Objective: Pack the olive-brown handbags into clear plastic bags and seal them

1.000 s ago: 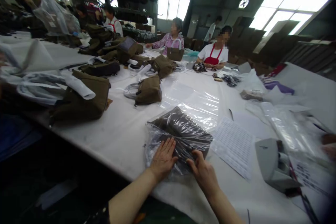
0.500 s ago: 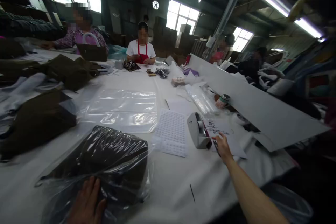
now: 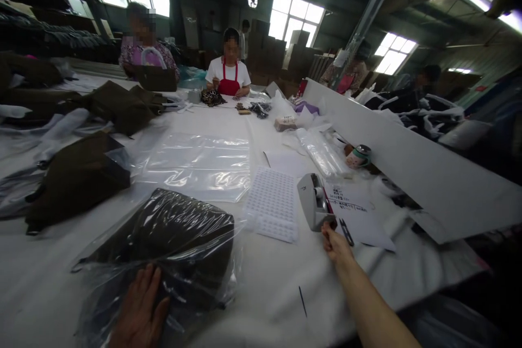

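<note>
My left hand [image 3: 138, 304] lies flat with its fingers out on a clear plastic bag [image 3: 240, 261]. Inside that bag is a folded dark olive-brown fabric item [image 3: 191, 228]. At the front end of a grey tape dispenser [image 3: 312, 204], the fingers of my right hand [image 3: 336, 244] are pinched together. Any tape between them is too fine to make out. Beside this hand, small black thread snips [image 3: 346, 232] rest on a sheet of paper with handwriting [image 3: 367, 223]. Left of the dispenser is a sheet of printed labels [image 3: 272, 204].
Flat clear bags [image 3: 199, 160] are stacked beyond the bagged item. More olive-brown fabric items [image 3: 81, 176] lie at left. A white board [image 3: 408, 157] leans along the right side, near a lidded cup [image 3: 359, 156]. Across the table sits a co-worker in a red apron [image 3: 229, 73].
My right hand has moved from over the snips and paper to the dispenser's front end, and its fingers have closed. My left hand stays on the bag. The view has shifted slightly.
</note>
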Demonstrator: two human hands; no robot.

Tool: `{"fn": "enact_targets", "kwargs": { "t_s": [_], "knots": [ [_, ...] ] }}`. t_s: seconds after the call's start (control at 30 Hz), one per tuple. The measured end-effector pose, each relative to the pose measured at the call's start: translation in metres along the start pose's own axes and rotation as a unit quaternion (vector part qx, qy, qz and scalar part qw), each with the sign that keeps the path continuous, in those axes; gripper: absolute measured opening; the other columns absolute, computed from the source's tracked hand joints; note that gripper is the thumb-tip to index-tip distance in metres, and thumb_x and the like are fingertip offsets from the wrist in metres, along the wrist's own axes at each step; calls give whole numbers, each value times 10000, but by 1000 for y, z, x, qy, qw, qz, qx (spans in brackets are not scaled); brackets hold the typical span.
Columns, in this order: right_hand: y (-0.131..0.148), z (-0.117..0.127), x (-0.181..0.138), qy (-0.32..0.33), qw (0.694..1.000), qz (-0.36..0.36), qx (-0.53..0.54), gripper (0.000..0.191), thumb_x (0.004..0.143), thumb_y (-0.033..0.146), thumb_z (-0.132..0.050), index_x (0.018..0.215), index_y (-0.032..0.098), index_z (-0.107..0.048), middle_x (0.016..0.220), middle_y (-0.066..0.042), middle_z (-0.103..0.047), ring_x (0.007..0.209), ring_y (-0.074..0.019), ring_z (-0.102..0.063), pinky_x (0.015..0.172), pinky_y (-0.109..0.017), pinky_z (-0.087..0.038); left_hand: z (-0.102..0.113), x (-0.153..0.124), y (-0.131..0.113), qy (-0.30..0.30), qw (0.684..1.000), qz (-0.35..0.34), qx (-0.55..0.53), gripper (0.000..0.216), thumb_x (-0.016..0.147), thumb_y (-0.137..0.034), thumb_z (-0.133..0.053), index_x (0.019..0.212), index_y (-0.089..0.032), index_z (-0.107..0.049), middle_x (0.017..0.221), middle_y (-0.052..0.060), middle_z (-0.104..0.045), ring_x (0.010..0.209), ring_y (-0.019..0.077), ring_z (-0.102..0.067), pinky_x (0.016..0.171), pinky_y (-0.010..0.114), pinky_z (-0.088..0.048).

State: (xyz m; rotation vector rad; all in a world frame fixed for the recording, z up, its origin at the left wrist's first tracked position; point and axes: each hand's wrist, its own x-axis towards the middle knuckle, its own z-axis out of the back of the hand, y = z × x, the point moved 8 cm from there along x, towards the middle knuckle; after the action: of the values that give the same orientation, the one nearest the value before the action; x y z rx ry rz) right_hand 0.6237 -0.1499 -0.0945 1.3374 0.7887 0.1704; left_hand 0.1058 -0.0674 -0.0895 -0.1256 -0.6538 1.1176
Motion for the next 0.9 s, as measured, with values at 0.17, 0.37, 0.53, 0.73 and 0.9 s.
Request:
{"fn": "enact_targets", "kwargs": {
  "t_s": [0.17, 0.37, 0.53, 0.73, 0.9],
  "knots": [
    [2, -93, -59, 156, 987, -17, -36, 508, 477, 576, -763, 597, 185, -461, 435, 69, -407, 339, -25, -236, 312, -166, -158, 9, 2, -11, -28, 999, -29, 18, 606, 869, -336, -380, 1426, -302, -142, 1504, 1, -139, 1351, 298, -204, 1065, 545, -295],
    [44, -262, -182, 490, 849, 44, -194, 293, 608, 367, -749, 591, 137, -568, 492, 44, -487, 469, -45, -397, 440, -167, -288, 19, 3, -27, 9, 999, -34, 23, 544, 884, -276, -463, 1391, -304, -269, 1517, 66, -30, 1355, 326, -171, 1032, 518, -332],
    [10, -378, -284, 590, 497, 332, -543, 218, 695, 390, -651, 635, 181, -639, 558, 11, -597, 534, -120, -533, 489, -214, -361, 19, -1, -28, 52, 998, -9, 22, 591, 858, -276, -512, 1394, -306, -263, 1515, 92, -5, 1355, 362, -141, 1037, 545, -310],
    [-1, -426, -289, 440, 433, 467, -633, 306, 531, 352, -797, 703, 165, -628, 700, -103, -658, 760, -275, -620, 669, -329, -440, 19, -8, -26, 30, 999, 4, 18, 567, 871, -363, -490, 1392, -317, -268, 1512, 92, 59, 1352, 376, -138, 1026, 527, -335],
    [42, -403, -221, 343, 485, 472, -651, 586, 514, 549, -771, 936, 190, -582, 778, -82, -646, 795, -283, -603, 711, -363, -433, 20, -6, -35, 47, 998, -35, 34, 532, 882, -411, -458, 1379, -296, -308, 1480, 61, -230, 1366, 343, -97, 1039, 529, -309]
  ]
}}
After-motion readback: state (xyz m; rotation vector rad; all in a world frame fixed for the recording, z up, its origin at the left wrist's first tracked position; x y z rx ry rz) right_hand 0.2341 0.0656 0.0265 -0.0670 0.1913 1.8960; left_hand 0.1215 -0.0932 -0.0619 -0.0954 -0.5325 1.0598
